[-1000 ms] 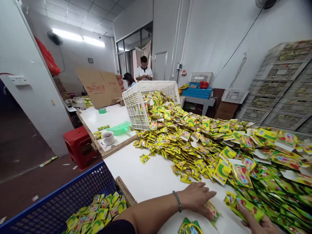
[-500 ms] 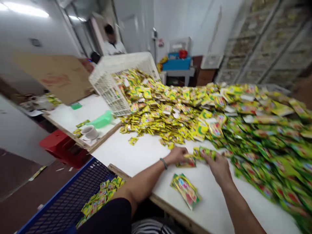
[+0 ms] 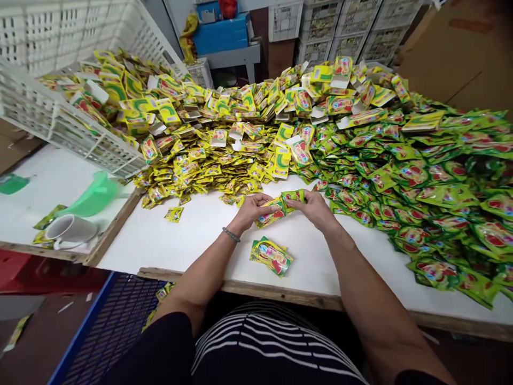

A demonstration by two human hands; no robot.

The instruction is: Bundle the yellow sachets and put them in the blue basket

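My left hand [image 3: 251,212] pinches a yellow small carton [image 3: 272,215] printed with a watermelon picture, above the white table. My right hand [image 3: 316,209] has its fingers closed on a green sachet [image 3: 293,197], which meets the carton's right end. Whether the sachet's edge is inside the carton I cannot tell. Just in front of my hands lie a few overlapping green and yellow packs [image 3: 276,259]. Beyond them, a heap of yellow cartons and small packets [image 3: 200,166] spreads leftward, and a pile of green sachets [image 3: 412,176] fills the right.
A tipped white plastic crate [image 3: 116,152] spills cartons at the left. Near it are a white mug [image 3: 72,229] and a green scoop-like piece [image 3: 94,195]. A blue basket [image 3: 94,326] stands below the wooden table edge [image 3: 280,295]. Stacked crates [image 3: 320,27] line the back.
The view has tilted down and swung right. My hands have come closer together, and the sachet and carton now meet between them. The packs in front remain on the table.
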